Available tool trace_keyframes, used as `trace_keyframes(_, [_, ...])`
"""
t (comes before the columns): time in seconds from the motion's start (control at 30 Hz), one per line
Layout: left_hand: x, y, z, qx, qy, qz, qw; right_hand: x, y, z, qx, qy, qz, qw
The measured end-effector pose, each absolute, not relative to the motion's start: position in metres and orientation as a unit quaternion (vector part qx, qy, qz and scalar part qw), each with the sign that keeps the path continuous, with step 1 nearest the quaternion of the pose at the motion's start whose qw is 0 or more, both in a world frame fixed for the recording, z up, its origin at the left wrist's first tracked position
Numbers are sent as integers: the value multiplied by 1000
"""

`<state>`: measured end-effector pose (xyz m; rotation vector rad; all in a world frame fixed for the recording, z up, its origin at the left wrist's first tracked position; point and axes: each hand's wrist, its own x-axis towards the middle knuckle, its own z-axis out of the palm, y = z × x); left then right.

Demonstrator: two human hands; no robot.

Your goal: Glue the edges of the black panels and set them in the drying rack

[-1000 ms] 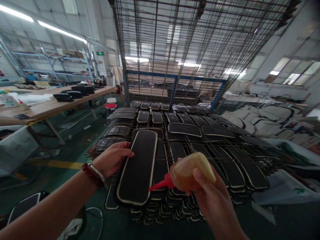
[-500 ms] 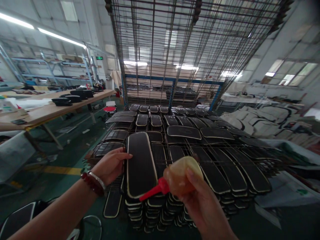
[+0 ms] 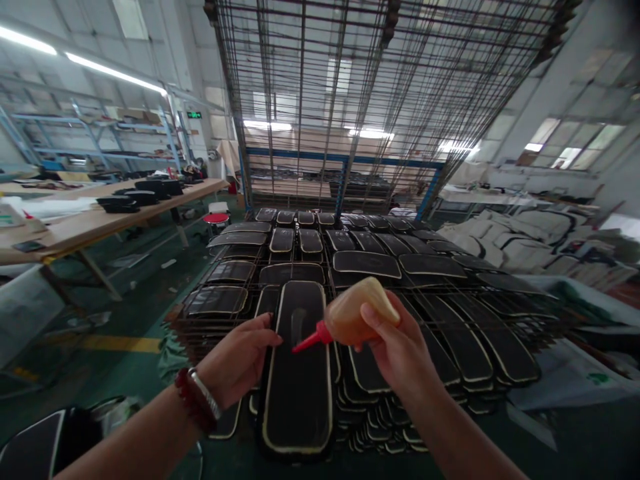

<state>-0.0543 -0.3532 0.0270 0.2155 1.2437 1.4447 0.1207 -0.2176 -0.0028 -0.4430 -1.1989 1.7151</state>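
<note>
My left hand [image 3: 245,353] grips the left edge of a long black panel [image 3: 297,400] with rounded corners and a pale yellowish border. Thumb on its face, the other fingers are hidden behind it. In my right hand [image 3: 395,340] is a squeeze glue bottle [image 3: 357,310] of amber liquid, tilted nozzle-down to the left. Its red nozzle [image 3: 310,339] points at the middle of the panel, where a wet, shiny curved streak [image 3: 299,323] shows. Whether the tip touches the surface I cannot tell. Behind and below lie more panels of the same kind on wire racks.
A tall wire rack [image 3: 320,87] leans up over the layered panels [image 3: 367,263]. At left stands a wooden workbench [image 3: 75,223] with black pieces, and a red stool [image 3: 216,218] beside it. White sheet pieces [image 3: 530,237] are piled at right.
The held panel has come nearer and lower, shifting right. The bottle has risen slightly, its nozzle moving from the panel's lower edge to its middle, and a wet streak now shows there.
</note>
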Motion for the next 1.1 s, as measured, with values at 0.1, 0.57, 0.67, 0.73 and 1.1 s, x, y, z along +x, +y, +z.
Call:
trace_keyframes(0.1, [-57,-355,27,97,532,620,569,132,-214,5,-183,-519,705,447])
trace_keyframes(0.57, [-59,-341,13,82,536,656,526,160,-202,-16,-235,-375,796,413])
trace_keyframes(0.67, [-71,-325,10,25,528,721,447,187,-179,-13,-286,-228,808,462])
trace_keyframes(0.73, [-83,-306,10,-29,507,769,388,214,-161,-11,-294,-189,785,511])
trace_keyframes(1.1, [-120,-146,-17,-142,463,822,299,390,-89,-94,-402,-293,653,572])
